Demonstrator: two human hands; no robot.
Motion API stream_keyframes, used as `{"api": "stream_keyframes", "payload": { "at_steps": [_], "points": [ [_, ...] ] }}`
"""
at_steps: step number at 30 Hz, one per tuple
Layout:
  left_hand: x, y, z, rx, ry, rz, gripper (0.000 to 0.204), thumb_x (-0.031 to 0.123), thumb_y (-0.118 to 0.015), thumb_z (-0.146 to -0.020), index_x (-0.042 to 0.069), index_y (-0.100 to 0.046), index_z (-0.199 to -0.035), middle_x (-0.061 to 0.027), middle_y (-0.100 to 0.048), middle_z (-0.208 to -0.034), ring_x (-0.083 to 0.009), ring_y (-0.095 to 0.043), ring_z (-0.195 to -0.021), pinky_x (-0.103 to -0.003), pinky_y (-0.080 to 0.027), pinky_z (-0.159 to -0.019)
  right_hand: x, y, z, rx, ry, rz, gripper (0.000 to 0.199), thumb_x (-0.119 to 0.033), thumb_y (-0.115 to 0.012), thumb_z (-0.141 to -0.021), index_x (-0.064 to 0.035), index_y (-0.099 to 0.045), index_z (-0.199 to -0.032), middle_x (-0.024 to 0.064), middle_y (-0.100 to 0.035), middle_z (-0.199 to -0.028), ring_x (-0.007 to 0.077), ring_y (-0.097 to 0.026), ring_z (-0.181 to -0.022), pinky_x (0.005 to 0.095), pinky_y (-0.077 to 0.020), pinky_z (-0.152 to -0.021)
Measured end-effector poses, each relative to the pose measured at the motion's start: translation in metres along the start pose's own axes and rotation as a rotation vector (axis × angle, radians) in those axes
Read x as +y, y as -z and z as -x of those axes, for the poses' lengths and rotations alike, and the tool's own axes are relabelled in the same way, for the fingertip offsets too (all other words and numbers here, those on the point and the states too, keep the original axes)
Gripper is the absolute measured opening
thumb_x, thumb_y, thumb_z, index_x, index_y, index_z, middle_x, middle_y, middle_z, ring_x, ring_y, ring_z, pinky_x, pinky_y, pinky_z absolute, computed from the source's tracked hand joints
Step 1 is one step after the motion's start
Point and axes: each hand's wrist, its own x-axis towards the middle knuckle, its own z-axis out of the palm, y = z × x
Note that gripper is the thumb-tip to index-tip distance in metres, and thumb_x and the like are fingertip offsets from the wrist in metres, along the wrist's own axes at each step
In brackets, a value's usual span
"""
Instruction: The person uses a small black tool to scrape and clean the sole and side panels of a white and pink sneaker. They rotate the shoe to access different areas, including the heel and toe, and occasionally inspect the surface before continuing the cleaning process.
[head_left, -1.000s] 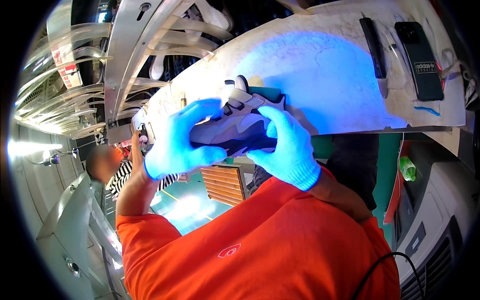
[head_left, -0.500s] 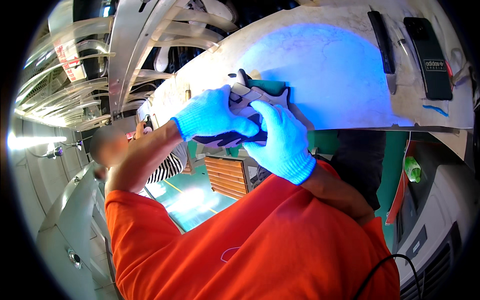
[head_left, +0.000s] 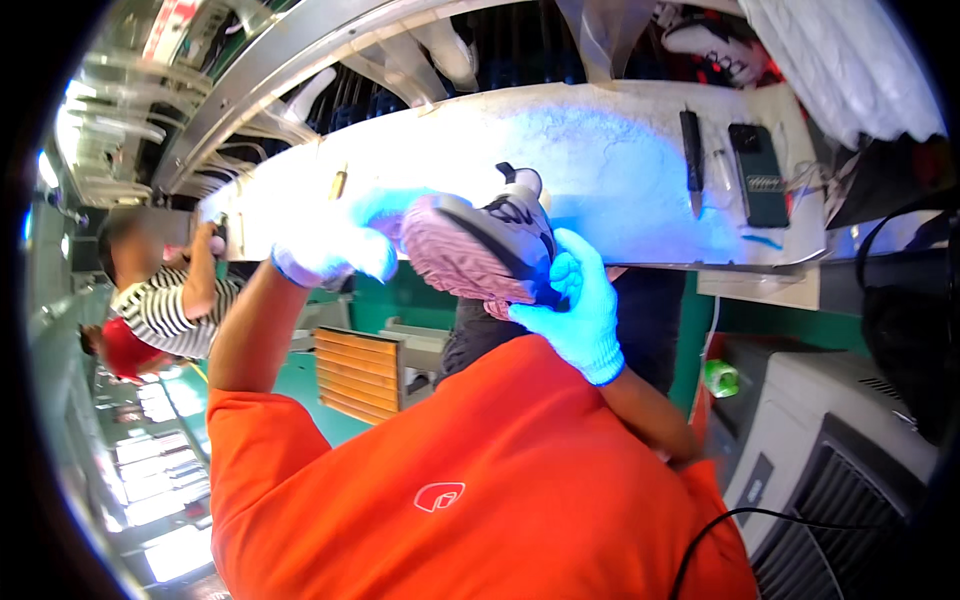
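Over the white worktable (head_left: 640, 170), washed in blue light, both blue-gloved hands are gripping a grey and white sneaker with a pinkish sole (head_left: 480, 245), and it is hanging clear of the tabletop with the sole tipped toward the camera. Left hand (head_left: 325, 245) is curling its fingers around the toe end; right hand (head_left: 575, 300) is clamping the heel, thumb and fingers closed on it. On the table's right part a dark rectangular handset-shaped device (head_left: 760, 175) is lying beside a slim black tool (head_left: 692, 150). Off to the left, a co-worker in a striped shirt (head_left: 175, 310) is standing by the table's end. Lower right, a green round object (head_left: 722, 378) is sitting next to a grey machine housing (head_left: 840, 450).
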Motion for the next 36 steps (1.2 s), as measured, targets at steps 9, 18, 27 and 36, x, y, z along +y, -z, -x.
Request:
{"api": "stream_keyframes", "payload": {
  "at_steps": [9, 18, 27, 36],
  "points": [
    [-0.134, -0.172, -0.015, 0.444, -0.115, 0.743, 0.080, 0.015, -0.097, -0.078, 0.000, -0.058, -0.146, -0.0119, -0.071, -0.136, -0.0233, -0.067, -0.128, -0.043, -0.053, -0.115, 0.000, 0.007, 0.015, 0.139, -0.284, -0.429, 0.072, 0.004, -0.079, -0.084, -0.0012, -0.058, -0.152, 0.0082, -0.070, -0.138, 0.0216, -0.069, -0.124, 0.0380, -0.0559, -0.110],
    [-0.129, -0.175, -0.034, 0.614, -0.129, 0.745, 0.045, 0.005, -0.098, -0.080, -0.001, -0.067, -0.112, -0.0092, -0.077, -0.103, -0.0161, -0.076, -0.086, -0.034, -0.065, -0.080, -0.077, 0.025, 0.020, 0.089, 0.143, -0.048, 0.106, -0.026, -0.106, -0.074, 0.0043, -0.048, -0.157, 0.0143, -0.060, -0.152, 0.0296, -0.062, -0.139, 0.0443, -0.0520, -0.120],
    [-0.151, -0.151, -0.009, 0.627, -0.238, 0.280, 0.065, 0.028, -0.108, -0.066, 0.003, -0.067, -0.110, -0.0076, -0.072, -0.105, -0.0147, -0.068, -0.096, -0.034, -0.058, -0.086, -0.097, -0.041, 0.001, -0.173, 0.297, 0.536, 0.067, -0.032, -0.089, -0.093, 0.0078, -0.060, -0.139, 0.0254, -0.072, -0.137, 0.0364, -0.068, -0.135, 0.0501, -0.0489, -0.121],
    [-0.113, -0.109, 0.056, 0.724, -0.590, -0.033, 0.046, 0.021, -0.101, -0.068, 0.007, -0.062, -0.089, -0.0092, -0.058, -0.083, -0.0315, -0.059, -0.075, -0.042, -0.047, -0.066, -0.077, -0.100, -0.013, -0.350, 0.682, 0.716, 0.073, -0.049, -0.092, -0.090, 0.0084, -0.070, -0.129, 0.0244, -0.078, -0.120, 0.0406, -0.077, -0.109, 0.0547, -0.0586, -0.102]
  ]
}}
